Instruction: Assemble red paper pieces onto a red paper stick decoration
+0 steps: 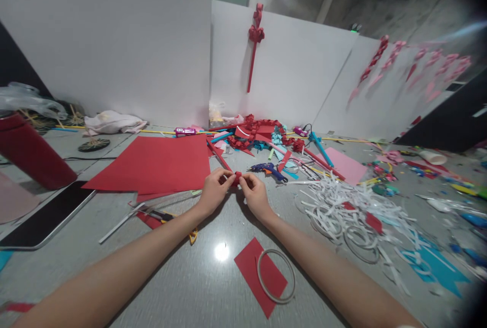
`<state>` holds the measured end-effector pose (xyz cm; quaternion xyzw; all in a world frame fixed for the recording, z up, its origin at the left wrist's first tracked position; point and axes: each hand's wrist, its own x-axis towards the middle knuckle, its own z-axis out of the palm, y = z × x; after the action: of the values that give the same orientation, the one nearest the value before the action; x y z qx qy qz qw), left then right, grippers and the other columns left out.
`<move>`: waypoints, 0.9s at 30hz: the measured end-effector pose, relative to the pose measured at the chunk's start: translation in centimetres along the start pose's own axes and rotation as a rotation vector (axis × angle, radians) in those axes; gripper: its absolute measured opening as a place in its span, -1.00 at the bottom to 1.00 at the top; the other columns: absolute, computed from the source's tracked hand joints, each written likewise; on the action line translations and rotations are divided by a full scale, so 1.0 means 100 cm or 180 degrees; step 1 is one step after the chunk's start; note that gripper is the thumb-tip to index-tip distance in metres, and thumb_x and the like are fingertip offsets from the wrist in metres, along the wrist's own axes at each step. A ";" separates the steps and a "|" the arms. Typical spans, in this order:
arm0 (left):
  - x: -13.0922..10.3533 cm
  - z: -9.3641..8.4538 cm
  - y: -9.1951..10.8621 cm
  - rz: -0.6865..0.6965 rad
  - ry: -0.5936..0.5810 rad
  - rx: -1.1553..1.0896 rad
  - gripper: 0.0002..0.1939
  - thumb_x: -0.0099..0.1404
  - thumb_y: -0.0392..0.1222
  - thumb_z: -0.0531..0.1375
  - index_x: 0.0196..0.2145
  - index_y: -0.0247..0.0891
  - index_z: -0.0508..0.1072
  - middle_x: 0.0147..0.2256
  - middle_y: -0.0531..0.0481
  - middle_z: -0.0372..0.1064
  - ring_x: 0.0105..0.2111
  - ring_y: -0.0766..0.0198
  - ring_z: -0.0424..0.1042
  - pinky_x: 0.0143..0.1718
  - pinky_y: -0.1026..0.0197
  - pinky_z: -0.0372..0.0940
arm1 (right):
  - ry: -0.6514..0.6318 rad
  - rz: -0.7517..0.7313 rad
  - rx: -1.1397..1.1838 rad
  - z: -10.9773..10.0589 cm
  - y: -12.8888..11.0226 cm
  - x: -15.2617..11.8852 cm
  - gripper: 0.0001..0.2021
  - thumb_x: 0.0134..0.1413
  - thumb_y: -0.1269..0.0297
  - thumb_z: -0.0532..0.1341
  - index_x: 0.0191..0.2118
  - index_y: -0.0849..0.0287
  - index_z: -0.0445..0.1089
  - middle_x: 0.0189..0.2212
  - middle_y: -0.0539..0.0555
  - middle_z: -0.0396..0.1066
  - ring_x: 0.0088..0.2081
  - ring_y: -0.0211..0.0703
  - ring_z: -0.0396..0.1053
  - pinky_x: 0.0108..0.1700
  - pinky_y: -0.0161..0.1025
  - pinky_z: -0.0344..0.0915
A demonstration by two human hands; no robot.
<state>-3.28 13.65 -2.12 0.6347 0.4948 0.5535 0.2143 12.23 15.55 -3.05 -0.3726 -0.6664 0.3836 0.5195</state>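
Between my two hands is a small curled red paper piece [236, 178]; its exact shape is partly hidden by my fingers. My left hand [216, 190] pinches its left side, and my right hand [255, 195] pinches the right. Just beyond my right hand lies a blue glue gun [266, 168] with an orange trigger. A red paper stick [219, 154] reaches toward my left fingers; I cannot tell whether it touches the piece. Large red paper sheets [167, 163] lie left of my left hand.
Nearer me, a roll of white tape strip [291, 295] rests on a red paper rectangle [253, 272]. White paper strips [338, 206] pile up on the right. Left are a tablet [45, 216] and a red cylinder [34, 150]. A red paper chain [256, 34] hangs on the white panel [300, 64].
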 end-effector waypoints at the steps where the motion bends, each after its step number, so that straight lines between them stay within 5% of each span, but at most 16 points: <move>1: 0.000 0.000 0.000 0.0012 -0.0003 0.0007 -0.76 0.38 -0.04 0.20 -0.27 -0.24 0.56 -0.30 -0.04 0.48 -0.33 0.26 0.42 -0.29 0.21 0.27 | 0.0006 0.0010 -0.0005 0.000 0.000 0.000 -0.72 0.24 0.06 0.19 -0.30 0.19 0.43 -0.41 0.02 0.43 -0.37 -0.18 0.33 -0.30 -0.28 0.25; 27: -0.001 0.001 -0.001 0.0129 0.0010 0.0178 -0.78 0.38 -0.10 0.18 -0.33 -0.26 0.54 -0.35 -0.03 0.45 -0.36 0.28 0.39 -0.31 0.23 0.25 | 0.0019 -0.0026 -0.0014 0.000 0.002 0.000 -0.75 0.24 0.10 0.19 -0.31 0.19 0.43 -0.43 0.01 0.39 -0.39 -0.19 0.30 -0.32 -0.27 0.22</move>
<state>-3.24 13.64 -2.22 0.6495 0.4974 0.5447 0.1845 12.28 15.67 -3.23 -0.3722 -0.6672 0.3790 0.5222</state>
